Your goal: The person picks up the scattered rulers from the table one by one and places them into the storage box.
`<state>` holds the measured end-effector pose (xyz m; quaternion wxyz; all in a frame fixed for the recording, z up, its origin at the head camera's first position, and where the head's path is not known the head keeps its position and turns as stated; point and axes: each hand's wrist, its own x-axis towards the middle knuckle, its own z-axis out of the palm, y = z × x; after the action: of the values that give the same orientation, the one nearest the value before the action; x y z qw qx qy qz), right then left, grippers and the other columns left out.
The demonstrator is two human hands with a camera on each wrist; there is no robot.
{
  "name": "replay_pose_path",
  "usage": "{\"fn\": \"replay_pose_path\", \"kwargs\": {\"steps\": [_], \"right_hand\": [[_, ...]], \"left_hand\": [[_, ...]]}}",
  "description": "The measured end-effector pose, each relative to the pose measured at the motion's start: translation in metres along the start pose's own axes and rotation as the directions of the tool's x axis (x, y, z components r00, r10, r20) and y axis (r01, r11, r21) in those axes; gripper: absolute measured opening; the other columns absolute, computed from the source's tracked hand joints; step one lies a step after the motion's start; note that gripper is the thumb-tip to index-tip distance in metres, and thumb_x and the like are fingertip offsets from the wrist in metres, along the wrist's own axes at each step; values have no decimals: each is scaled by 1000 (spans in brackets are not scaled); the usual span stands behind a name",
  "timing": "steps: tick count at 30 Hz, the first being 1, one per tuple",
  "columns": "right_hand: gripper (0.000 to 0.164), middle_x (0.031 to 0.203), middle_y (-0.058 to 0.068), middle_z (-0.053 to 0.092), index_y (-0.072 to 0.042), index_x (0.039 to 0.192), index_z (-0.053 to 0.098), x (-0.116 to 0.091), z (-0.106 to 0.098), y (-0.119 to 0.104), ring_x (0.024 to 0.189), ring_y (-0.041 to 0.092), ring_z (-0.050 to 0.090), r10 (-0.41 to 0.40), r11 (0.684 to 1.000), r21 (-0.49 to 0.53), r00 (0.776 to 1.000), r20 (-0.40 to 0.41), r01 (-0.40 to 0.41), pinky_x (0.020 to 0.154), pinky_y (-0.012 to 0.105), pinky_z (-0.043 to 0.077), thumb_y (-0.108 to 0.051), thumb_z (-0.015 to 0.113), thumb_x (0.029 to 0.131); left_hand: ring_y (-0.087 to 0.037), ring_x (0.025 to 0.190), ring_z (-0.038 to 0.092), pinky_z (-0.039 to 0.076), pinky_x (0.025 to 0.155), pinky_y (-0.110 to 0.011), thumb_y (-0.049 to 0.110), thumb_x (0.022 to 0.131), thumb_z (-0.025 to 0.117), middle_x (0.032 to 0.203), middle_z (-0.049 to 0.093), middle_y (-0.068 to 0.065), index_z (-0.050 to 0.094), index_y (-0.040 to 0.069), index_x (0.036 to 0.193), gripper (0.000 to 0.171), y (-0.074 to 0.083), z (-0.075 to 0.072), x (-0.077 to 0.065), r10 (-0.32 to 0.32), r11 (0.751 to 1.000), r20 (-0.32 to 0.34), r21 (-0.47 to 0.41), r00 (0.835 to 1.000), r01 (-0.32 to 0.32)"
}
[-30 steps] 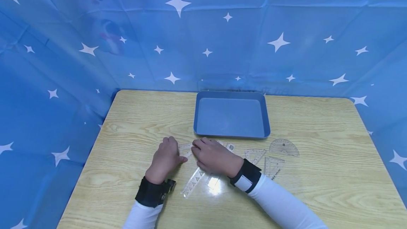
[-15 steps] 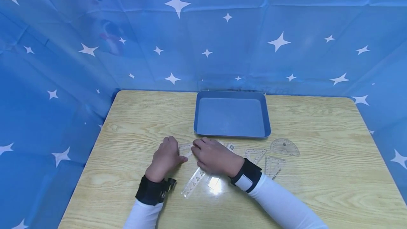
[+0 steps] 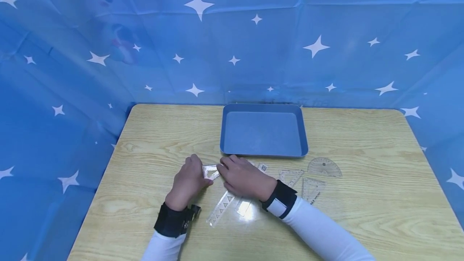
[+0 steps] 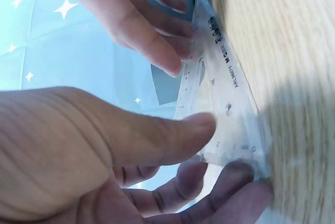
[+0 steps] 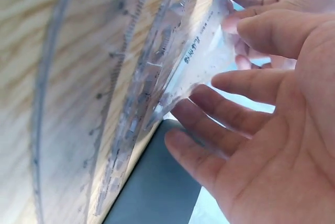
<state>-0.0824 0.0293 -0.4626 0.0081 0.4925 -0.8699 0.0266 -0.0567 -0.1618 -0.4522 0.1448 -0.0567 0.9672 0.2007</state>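
Observation:
In the head view my left hand (image 3: pixel 188 182) pinches a clear plastic set square (image 3: pixel 209 167). The left wrist view shows the thumb on the face of the set square (image 4: pixel 230 98) and the other fingers at its lower edge and behind it. The set square is tilted up off the wood. My right hand (image 3: pixel 246 178) is at its other end. In the right wrist view this hand (image 5: pixel 282 98) has its fingers extended, with fingertips at the edge of the set square (image 5: pixel 201 59). Under the right hand lie a clear ruler (image 3: pixel 220 210) and another clear strip (image 3: pixel 243 208), partly hidden.
A blue tray (image 3: pixel 264 132) stands at the back of the wooden table (image 3: pixel 369 164), just beyond my right hand. To the right lie a clear protractor (image 3: pixel 324 167) and two more set squares, one farther left (image 3: pixel 291 177) and one nearer (image 3: pixel 313 188). A blue star-patterned cloth (image 3: pixel 275 71) hangs behind.
The set square between my hands has tilted up and now shows more brightly. Both hands have stayed almost in place. The other drawing tools and the tray have not moved.

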Motion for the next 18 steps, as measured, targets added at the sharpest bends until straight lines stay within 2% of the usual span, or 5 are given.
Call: {"fn": "replay_pose_path", "kwargs": {"steps": [5, 8, 14, 18], "right_hand": [[42, 125, 9, 58, -6, 129, 57, 0, 1, 0, 113, 23, 55, -12, 1000, -27, 1000, -18, 12, 96, 36, 48, -31, 52, 95], [43, 125, 9, 57, -6, 130, 56, 0, 1, 0, 115, 23, 54, -15, 1000, -16, 1000, -8, 15, 99, 36, 46, -31, 50, 96], [49, 127, 9, 52, -2, 141, 45, 0, 0, 2, 115, 22, 54, 0, 995, 98, 1000, 13, -1, 101, 34, 46, -26, 45, 99], [48, 127, 9, 49, -1, 145, 39, 0, 0, 2, 110, 19, 54, 19, 984, 175, 1000, 7, -20, 95, 32, 48, -22, 37, 101]], "left_hand": [[-22, 69, 54, 43, 53, -34, 20, 66, 88, 85, 54, -11, 41, 3, 98, 59, 1, 2, -2, 35, 999, -15, -30, 999, -36], [-23, 68, 52, 41, 53, -33, 14, 72, 84, 86, 52, -12, 40, 4, 99, 53, 1, 1, -3, 55, 997, -26, -52, 998, -56], [-25, 67, 51, 40, 55, -34, 4, 89, 61, 86, 49, -13, 42, 5, 101, 23, -3, -2, -2, 116, 989, -121, -75, 986, -125], [-25, 67, 51, 40, 54, -33, 1, 92, 54, 87, 50, -13, 41, 5, 103, 18, -3, -4, -3, 140, 982, -157, -102, 978, -157]]}}
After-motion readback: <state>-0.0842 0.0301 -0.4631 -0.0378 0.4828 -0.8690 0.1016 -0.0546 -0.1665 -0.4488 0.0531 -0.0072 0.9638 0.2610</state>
